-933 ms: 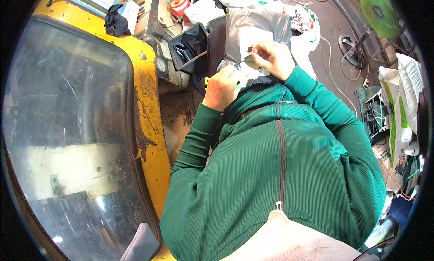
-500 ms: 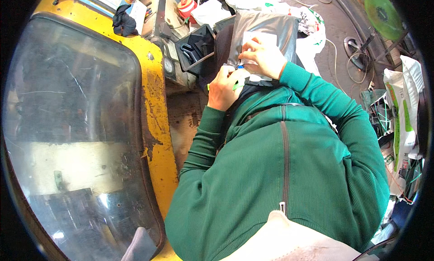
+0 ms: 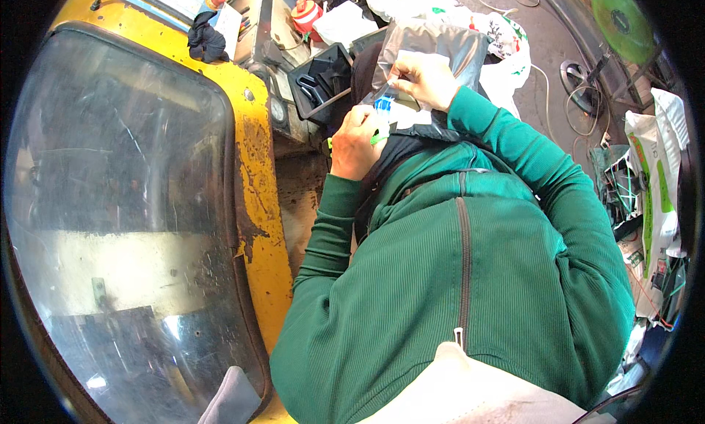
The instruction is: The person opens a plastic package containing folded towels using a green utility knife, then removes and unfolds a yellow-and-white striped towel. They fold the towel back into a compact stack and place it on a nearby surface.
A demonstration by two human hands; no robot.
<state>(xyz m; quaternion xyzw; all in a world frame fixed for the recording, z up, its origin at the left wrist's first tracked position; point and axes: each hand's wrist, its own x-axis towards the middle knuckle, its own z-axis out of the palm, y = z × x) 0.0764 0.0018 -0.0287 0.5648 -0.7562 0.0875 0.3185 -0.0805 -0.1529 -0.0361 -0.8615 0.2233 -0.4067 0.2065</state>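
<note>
A shiny grey plastic bag (image 3: 470, 46) lies across my lap, a white sheet or label on its upper face partly covered by my hands. My left hand (image 3: 354, 146) is closed at the bag's near left side, around a small blue-and-white packet (image 3: 383, 104); a bit of bright green shows by its fingers. My right hand (image 3: 429, 79) pinches thumb against fingertips on what looks like the edge of the grey plastic, a short way beyond the left hand. A strip of this plastic runs between both hands. The fingertips of the left hand are partly hidden.
To my left stands a yellow machine frame (image 3: 253, 196) with a large scratched window (image 3: 125, 167). A black tray (image 3: 334, 64) and a red-and-white container (image 3: 306, 14) sit ahead. White plastic bags (image 3: 507, 71) lie beyond my lap; a green disc (image 3: 622, 24) and cables are at the right.
My hands have moved apart slightly, the left one down and leftward. More of the blue-and-white packet shows between them, and the bag's near part is pulled up.
</note>
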